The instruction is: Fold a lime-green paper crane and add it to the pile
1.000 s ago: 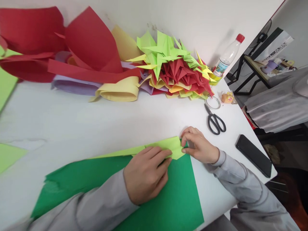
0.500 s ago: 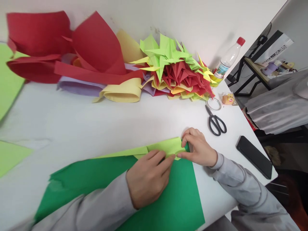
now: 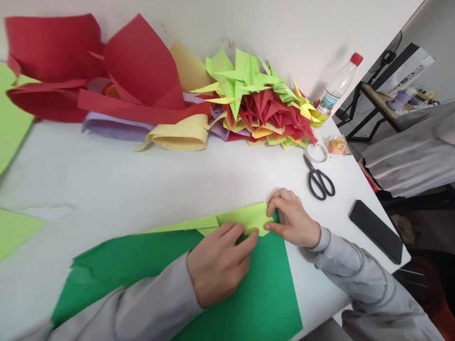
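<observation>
Lime-green paper [image 3: 253,216] lies folded along the far edge of the dark green sheet [image 3: 275,279], on the white table [image 3: 142,182]; it could skew, I judge, if the left hand [image 3: 221,265] presses unevenly while the right hand [image 3: 284,218] tugs at its end; a stray crease could follow (thin paper probably keeps any wrong mark); the left sleeve [image 3: 156,289], reaching over the dark green sheet, might also drag it askew. As for pose, the left hand is palm down, fingers bent onto the paper's near edge, and I cannot tell whether they pinch or merely press; the right hand comes in from the side, thumb and forefinger tips slightly apart at the paper's right end, any pinch there being unclear.
</observation>
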`<state>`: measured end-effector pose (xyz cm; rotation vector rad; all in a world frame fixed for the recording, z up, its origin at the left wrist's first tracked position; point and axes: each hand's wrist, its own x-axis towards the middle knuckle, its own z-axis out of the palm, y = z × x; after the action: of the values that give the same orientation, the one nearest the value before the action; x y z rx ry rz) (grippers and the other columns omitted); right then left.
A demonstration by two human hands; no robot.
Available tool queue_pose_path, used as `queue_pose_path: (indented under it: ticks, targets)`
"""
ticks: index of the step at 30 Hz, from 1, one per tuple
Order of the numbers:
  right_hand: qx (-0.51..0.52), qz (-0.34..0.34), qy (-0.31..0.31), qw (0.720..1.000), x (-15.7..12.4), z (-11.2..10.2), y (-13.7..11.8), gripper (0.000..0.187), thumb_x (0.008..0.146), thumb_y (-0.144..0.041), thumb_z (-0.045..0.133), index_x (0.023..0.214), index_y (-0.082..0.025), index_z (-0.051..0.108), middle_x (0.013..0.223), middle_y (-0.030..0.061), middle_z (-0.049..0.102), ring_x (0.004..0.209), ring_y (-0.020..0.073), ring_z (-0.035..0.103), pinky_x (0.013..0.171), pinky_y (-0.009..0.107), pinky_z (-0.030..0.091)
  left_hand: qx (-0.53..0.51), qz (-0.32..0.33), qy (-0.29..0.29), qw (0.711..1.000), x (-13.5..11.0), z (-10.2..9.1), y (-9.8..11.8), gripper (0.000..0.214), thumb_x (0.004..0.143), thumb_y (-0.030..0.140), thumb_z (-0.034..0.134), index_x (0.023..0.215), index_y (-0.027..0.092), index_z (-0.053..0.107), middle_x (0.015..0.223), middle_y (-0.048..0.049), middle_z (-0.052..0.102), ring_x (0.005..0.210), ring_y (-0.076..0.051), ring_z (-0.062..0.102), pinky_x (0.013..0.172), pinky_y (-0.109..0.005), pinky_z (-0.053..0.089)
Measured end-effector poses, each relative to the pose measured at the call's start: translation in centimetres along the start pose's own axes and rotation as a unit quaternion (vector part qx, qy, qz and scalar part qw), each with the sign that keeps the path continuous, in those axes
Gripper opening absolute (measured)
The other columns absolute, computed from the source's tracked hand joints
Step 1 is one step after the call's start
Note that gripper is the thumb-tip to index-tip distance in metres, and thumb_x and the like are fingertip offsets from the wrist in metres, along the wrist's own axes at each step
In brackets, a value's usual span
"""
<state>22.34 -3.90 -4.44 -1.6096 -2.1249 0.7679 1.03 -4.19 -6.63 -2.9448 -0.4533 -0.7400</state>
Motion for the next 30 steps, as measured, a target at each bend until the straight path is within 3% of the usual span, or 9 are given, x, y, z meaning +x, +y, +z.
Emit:
queue_pose_path:
  ticks: [7,12,16,20,24,27,30]
  targets:
    - [0.119,-0.079,-0.058,0.988,0.6,-1.7,1.5,0.025,0.069,0.001,0.063,0.076,-0.02,0.051,0.1,0.0039,0.054,0.098,0.0184,0.052,0.091,0.038,0.039,-0.005,-0.002,0.052,0.999,0.1,0.5,-0.4,0.016,0.083,0.01,0.052,0.077,0.013,0.067,0.089,-0.0086,0.068,0.067,-0.018,0.053,0.059,-0.037,0.048]
    - [0.159,-0.131,-0.044,0.977,0.7,-2.0,1.9,0.016,0.077,-0.007,0.06,0.084,-0.02,0.055,0.098,0.0061,0.057,0.097,0.0184,0.055,0.091,0.038,0.042,0.002,-0.012,0.13,0.991,0.5,0.2,-1.0,0.005,0.081,0.011,0.061,0.082,0.014,0.065,0.084,-0.0067,0.07,0.071,-0.018,0.058,0.064,-0.035,0.049]
    - [0.11,-0.155,-0.029,0.981,0.5,-1.8,2.1,0.02,0.076,-0.013,0.064,0.093,-0.021,0.057,0.103,0.0065,0.059,0.101,0.0205,0.055,0.094,0.041,0.041,0.032,-0.051,0.116,0.991,0.8,-0.4,-1.4,0.009,0.082,0.02,0.063,0.09,0.016,0.064,0.091,-0.0071,0.071,0.085,-0.022,0.063,0.076,-0.039,0.051]
    - [0.106,-0.149,-0.003,0.983,0.4,-1.4,2.2,0.021,0.077,-0.017,0.064,0.095,-0.022,0.056,0.101,0.0064,0.061,0.099,0.0206,0.057,0.092,0.041,0.042,0.064,-0.054,0.093,0.992,0.6,0.1,-1.9,0.012,0.085,0.025,0.059,0.092,0.016,0.065,0.101,-0.0094,0.071,0.097,-0.027,0.063,0.085,-0.046,0.05]
    - [0.118,-0.139,0.014,0.983,0.4,-1.2,2.2,0.017,0.079,-0.02,0.061,0.095,-0.021,0.056,0.099,0.0071,0.062,0.096,0.0203,0.057,0.091,0.041,0.043,0.095,-0.018,0.073,0.993,0.4,0.8,-2.4,0.014,0.089,0.02,0.052,0.091,0.015,0.066,0.098,-0.0093,0.071,0.092,-0.024,0.065,0.073,-0.037,0.053]
    - [0.195,-0.113,0.024,0.974,0.5,-0.9,2.4,0.02,0.082,-0.022,0.056,0.102,-0.02,0.055,0.101,0.0079,0.062,0.097,0.019,0.057,0.09,0.039,0.044,0.113,0.004,0.075,0.991,0.3,0.9,-2.6,0.016,0.088,0.013,0.05,0.095,0.013,0.065,0.099,-0.011,0.072,0.09,-0.025,0.066,0.069,-0.037,0.054]
    - [0.314,-0.071,0.045,0.946,0.6,-0.5,2.8,0.027,0.084,-0.028,0.054,0.109,-0.021,0.052,0.103,0.0072,0.062,0.097,0.0177,0.059,0.091,0.038,0.046,0.093,-0.003,0.096,0.991,0.3,0.6,-2.7,0.02,0.088,0.009,0.048,0.103,0.012,0.061,0.102,-0.0124,0.071,0.091,-0.024,0.067,0.07,-0.036,0.056]
